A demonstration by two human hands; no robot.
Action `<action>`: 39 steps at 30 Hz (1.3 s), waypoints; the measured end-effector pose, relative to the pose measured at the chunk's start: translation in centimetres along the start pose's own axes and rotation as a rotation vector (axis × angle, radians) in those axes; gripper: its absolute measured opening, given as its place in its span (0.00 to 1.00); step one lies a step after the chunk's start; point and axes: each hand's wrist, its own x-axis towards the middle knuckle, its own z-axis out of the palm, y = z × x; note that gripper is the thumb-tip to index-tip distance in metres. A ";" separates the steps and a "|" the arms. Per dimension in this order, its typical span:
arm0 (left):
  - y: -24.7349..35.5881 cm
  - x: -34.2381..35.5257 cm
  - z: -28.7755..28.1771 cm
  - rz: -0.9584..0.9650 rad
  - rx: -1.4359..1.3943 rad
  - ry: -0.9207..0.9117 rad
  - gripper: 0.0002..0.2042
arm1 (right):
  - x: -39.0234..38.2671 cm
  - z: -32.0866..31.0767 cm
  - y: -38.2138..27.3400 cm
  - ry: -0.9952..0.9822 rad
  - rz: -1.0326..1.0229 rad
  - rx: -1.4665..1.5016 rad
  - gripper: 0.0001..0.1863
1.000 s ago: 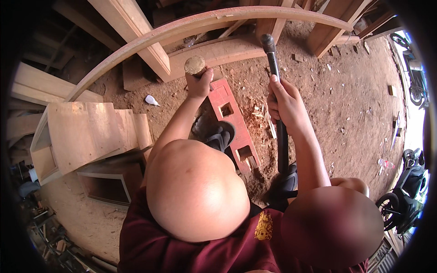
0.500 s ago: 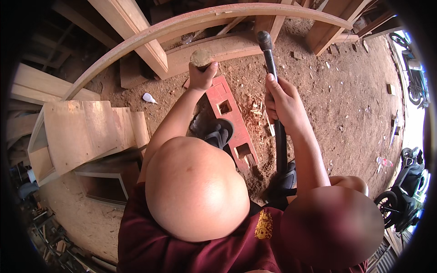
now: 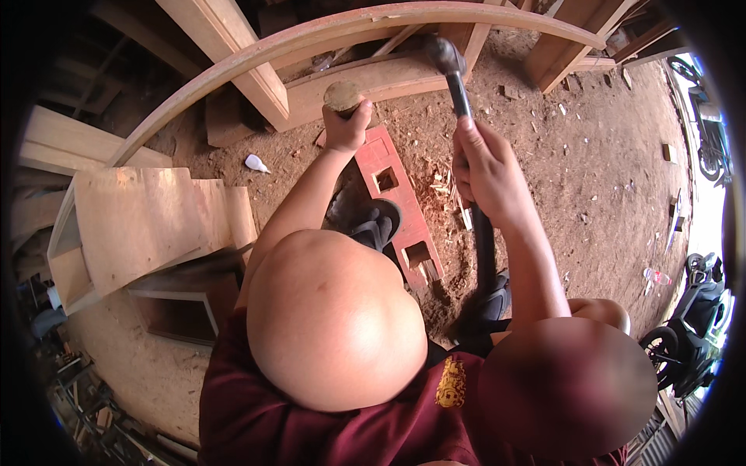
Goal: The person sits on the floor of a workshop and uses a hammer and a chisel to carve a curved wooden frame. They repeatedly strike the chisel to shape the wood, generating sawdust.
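Note:
In my left hand (image 3: 347, 128), closed fingers grip a chisel upright by its wooden handle (image 3: 343, 96); the round, worn top faces up and the blade is hidden beneath the hand. That hand is over the far end of a reddish wooden beam (image 3: 399, 208), which has square holes cut into it. My right hand (image 3: 487, 161) is wrapped around the dark handle of a hammer (image 3: 446, 58), right of the beam. The hammer's metal head is raised beyond the hand, slightly blurred, apart from the chisel. A dark shoe (image 3: 381, 221) is against the beam's left side.
Wood chips (image 3: 443, 186) lie beside the beam on the dirt floor. A curved wooden piece (image 3: 350, 27) arches across the far side, near upright timbers (image 3: 233, 62). Wooden boards (image 3: 148, 225) stand at left, near a white bottle (image 3: 256, 163). A motorcycle (image 3: 691, 326) is at right.
The hammer head has shifted a little left and farther away, and shows larger and turned. My right hand has tilted slightly with it. The left hand and chisel have hardly moved.

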 end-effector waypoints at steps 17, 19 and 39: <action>0.2 -0.3 -0.3 -0.009 -0.035 -0.002 0.06 | -2.8 1.1 -9.5 0.076 -0.443 0.011 0.20; 0.4 -0.3 -0.4 -0.004 -0.059 0.012 0.06 | -2.6 1.4 -9.0 0.096 -0.435 0.005 0.20; 0.7 -0.2 -0.2 0.002 0.024 0.038 0.06 | -2.8 1.6 -8.9 0.096 -0.448 -0.070 0.22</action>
